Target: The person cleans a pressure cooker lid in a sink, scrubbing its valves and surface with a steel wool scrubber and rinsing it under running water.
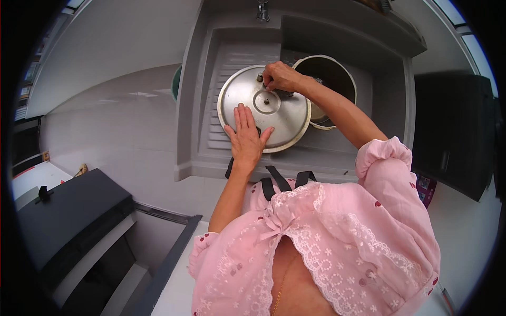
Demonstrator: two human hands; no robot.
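A round metal pressure cooker lid (290, 114) lies top side up on the ribbed drainboard of a grey sink. My left hand (247, 140) rests flat on its near left part, fingers spread, partly covering a dark handle. At the lid's far side, my right hand (280, 77) is curled, its fingertips pinching a small dark fitting that they mostly hide. Next to those fingers stands a small metal valve (259, 77), and another short stem (267, 101) rises from the lid's centre. The deep cooker pot (350, 85) sits in the basin to the right, partly behind my right forearm.
A chrome faucet (262, 12) is at the sink's back wall. The grey sink's rim (184, 118) runs along the left side. A green container (176, 83) shows just beyond it. To the right stands a large black object (454, 130). Black straps (278, 179) hang by the sink's front edge.
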